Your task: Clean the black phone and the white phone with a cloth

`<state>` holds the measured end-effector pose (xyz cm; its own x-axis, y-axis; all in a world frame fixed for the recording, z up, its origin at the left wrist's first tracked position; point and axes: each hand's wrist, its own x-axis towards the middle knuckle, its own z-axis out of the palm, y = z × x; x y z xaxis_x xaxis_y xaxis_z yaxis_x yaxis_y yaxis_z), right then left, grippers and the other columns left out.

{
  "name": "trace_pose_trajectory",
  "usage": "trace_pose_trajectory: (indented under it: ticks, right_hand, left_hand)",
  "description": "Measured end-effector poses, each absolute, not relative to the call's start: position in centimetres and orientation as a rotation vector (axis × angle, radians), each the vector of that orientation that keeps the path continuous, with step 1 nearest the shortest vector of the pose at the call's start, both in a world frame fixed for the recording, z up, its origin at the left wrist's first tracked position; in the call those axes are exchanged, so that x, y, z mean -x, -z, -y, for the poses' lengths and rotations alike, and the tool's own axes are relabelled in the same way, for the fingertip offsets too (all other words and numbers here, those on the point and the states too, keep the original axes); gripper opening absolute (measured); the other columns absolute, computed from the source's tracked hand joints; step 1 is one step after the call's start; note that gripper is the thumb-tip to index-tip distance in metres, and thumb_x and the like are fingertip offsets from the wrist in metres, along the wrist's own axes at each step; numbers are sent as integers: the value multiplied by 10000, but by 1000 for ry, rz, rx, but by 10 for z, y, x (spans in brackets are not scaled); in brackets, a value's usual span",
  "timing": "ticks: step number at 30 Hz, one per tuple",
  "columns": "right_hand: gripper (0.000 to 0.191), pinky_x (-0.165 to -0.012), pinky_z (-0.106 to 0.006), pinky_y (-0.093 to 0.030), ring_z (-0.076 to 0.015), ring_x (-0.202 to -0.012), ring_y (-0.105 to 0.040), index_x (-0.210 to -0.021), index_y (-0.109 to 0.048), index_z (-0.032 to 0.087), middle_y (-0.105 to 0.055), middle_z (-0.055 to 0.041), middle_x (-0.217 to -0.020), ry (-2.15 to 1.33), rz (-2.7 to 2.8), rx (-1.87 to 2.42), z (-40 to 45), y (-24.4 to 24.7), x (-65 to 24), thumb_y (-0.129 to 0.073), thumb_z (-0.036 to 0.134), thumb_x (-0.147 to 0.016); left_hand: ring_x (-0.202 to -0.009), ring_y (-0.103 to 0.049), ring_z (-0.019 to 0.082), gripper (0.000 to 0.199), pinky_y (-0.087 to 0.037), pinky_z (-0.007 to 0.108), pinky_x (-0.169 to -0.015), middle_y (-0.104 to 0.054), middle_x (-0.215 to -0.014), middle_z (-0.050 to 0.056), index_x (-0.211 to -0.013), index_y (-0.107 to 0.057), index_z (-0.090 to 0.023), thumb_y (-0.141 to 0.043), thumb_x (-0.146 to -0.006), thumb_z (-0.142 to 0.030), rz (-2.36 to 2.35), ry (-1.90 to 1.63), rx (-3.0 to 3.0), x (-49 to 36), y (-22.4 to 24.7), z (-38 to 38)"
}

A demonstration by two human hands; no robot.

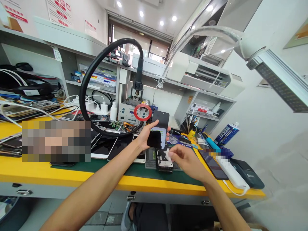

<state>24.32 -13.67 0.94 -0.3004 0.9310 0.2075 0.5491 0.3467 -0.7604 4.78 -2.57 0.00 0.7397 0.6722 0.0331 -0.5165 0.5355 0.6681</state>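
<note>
Black at its upper end, a phone panel (161, 118) is raised and tilted in our left hand (144, 136): the forearm stretches diagonally up from the lower left, the thumb lies against the panel's left side and the fingertips hook around its right edge. Our right hand (187, 159) reaches in from the lower right, thumb and forefinger pinching a white scrap (167, 155), other fingers curled. Below it the opened phone body (165, 163) lies on the grey pad (150, 165); whether scrap and body touch, we cannot tell.

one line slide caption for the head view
Left hand holds a screen beside an opened phone; right hand pinches a white scrap.
</note>
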Motion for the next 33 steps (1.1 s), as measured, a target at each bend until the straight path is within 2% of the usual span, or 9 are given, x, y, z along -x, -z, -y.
trace_pose_trajectory:
  ticks: [4, 6, 9, 13, 16, 20, 24, 27, 33]
  right_hand:
    - [322, -546, -270, -453, -142, -581, -576, -859, -587, 183, -652, -19, -730, -953, 1391, 1214, 120, -9, -300, -714, 475, -814]
    - [384, -513, -259, -452, -172, -644, -623, -815, -552, 194, -650, -30, -749, -832, 1133, 1174, 108, -3, -328, -783, 476, -697]
    - [416, -498, -265, -457, -178, -632, -626, -802, -535, 202, -648, -34, -753, -656, 976, 1181, 95, 20, -357, -774, 501, -640]
    - [434, -451, -294, -438, -221, -587, -620, -807, -574, 182, -644, -63, -686, -444, 879, 1257, 89, 59, -366, -731, 561, -667]
    - [408, -562, -328, -495, -216, -633, -630, -862, -605, 178, -689, -85, -795, -297, 911, 1291, 91, 74, -363, -686, 561, -744]
    - [326, -676, -339, -502, -202, -641, -633, -881, -627, 183, -702, -72, -826, -224, 1000, 1332, 95, 77, -364, -642, 501, -813]
    - [296, -681, -343, -502, -217, -667, -640, -918, -619, 172, -702, -89, -843, -183, 971, 1366, 95, 79, -371, -594, 459, -849]
    - [270, -693, -349, -506, -227, -689, -646, -929, -615, 169, -704, -103, -864, -162, 929, 1377, 95, 80, -374, -574, 428, -862]
    - [253, -682, -344, -510, -228, -703, -644, -925, -623, 166, -707, -122, -926, -156, 897, 1375, 94, 83, -377, -578, 404, -853]
  left_hand:
    - [-841, -724, 250, 411, -577, 317, -726, -745, -975, 184, -1151, -677, -49, -530, -927, -360, -300, -716, -741, -54, 5, 25]
    - [-816, -723, 245, 392, -586, 327, -733, -744, -991, 188, -1126, -685, -54, -553, -912, -355, -408, -735, -779, -60, 7, 28]
    - [-738, -720, 252, 353, -594, 346, -652, -746, -938, 183, -1070, -685, -79, -556, -899, -359, -586, -725, -846, -70, 6, 37]
    - [-637, -699, 239, 248, -593, 351, -586, -735, -795, 139, -976, -654, -121, -553, -882, -326, -760, -736, -879, -85, -3, 43]
    - [-524, -648, 194, 152, -559, 303, -501, -690, -657, 83, -870, -609, -151, -541, -875, -287, -876, -756, -895, -105, -11, 41]
    - [-471, -588, 160, 145, -506, 274, -448, -637, -621, 39, -843, -598, -147, -571, -877, -285, -1006, -735, -940, -146, -12, 43]
    - [-702, -640, 139, 226, -558, 300, -638, -666, -895, 45, -1043, -620, -124, -595, -936, -322, -1129, -627, -997, -188, 2, 53]
    - [-909, -649, 175, 316, -571, 359, -769, -641, -1115, 77, -1187, -597, -147, -597, -947, -352, -1208, -598, -1038, -211, 17, 57]
    - [-990, -640, 206, 353, -567, 401, -824, -617, -1199, 95, -1242, -577, -157, -601, -943, -344, -1296, -570, -1159, -229, 35, 60]
